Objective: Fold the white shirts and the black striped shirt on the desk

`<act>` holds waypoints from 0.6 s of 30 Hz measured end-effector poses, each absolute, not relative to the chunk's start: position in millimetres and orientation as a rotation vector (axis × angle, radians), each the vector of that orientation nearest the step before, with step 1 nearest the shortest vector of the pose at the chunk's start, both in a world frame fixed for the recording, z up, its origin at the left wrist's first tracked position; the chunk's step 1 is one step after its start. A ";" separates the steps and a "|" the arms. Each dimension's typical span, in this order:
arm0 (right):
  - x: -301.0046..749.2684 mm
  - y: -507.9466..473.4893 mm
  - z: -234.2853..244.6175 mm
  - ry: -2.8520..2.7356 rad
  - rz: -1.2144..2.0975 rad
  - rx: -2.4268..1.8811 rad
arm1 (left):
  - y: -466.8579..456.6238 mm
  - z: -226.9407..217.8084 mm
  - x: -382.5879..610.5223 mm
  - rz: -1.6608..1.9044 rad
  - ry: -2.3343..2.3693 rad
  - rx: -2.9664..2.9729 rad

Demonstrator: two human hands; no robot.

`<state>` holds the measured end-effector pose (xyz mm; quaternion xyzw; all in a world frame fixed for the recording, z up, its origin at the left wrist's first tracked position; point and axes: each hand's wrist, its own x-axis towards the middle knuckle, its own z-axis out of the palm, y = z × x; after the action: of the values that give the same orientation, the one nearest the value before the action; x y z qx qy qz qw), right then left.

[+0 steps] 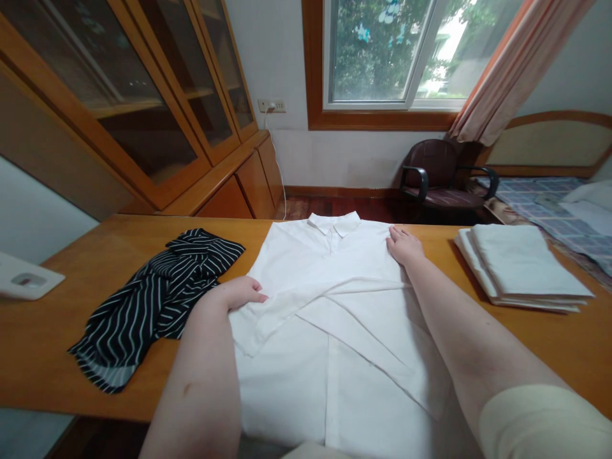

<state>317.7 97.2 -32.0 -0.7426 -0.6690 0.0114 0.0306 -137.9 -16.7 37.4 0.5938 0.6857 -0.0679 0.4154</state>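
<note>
A white collared shirt (296, 255) lies front up on the wooden table, its collar toward the far edge. Its sleeves are folded inward and cross over the front placket. At the shirt's left side, my left hand (243, 292) is closed on the edge of the fabric, some of its fingers hidden. My right hand (405, 246) rests flat on the right shoulder of the shirt, fingers stretched out near the table's far edge. The shirt's hem runs down toward my body at the bottom of the view.
A crumpled black garment with white stripes (157, 296) lies on the table (43, 331) at left. Folded white cloths (521, 264) are stacked at right. A white device (29, 277) stands at the far left. Beyond are a cabinet (224, 191) and a chair (437, 172).
</note>
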 end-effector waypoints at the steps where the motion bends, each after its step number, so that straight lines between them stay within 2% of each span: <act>1: 317.3 97.1 -31.7 -2.058 0.034 -2.288 | -15.9 36.9 -139.1 -0.178 1.746 1.506; 7: 316.2 96.0 -31.3 -2.043 0.015 -2.271 | -12.1 38.6 -130.3 -0.271 1.986 1.667; 11: 316.5 96.0 -31.6 -2.042 0.010 -2.262 | -19.8 41.9 -92.0 0.104 2.100 2.046; 14: 317.7 96.1 -31.8 -2.050 0.021 -2.259 | -37.0 37.3 -51.0 0.257 1.561 2.337; 16: 319.0 96.5 -31.9 -2.059 0.052 -2.262 | -49.9 29.7 -26.8 0.132 1.214 2.412; 18: 320.4 97.4 -32.0 -2.065 0.094 -2.264 | -59.3 20.8 -10.2 0.015 1.118 2.442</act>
<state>320.4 97.4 -32.0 -0.7380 -0.6731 0.0307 0.0377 -10.2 -59.3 20.8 0.8857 0.4056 0.0056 0.2257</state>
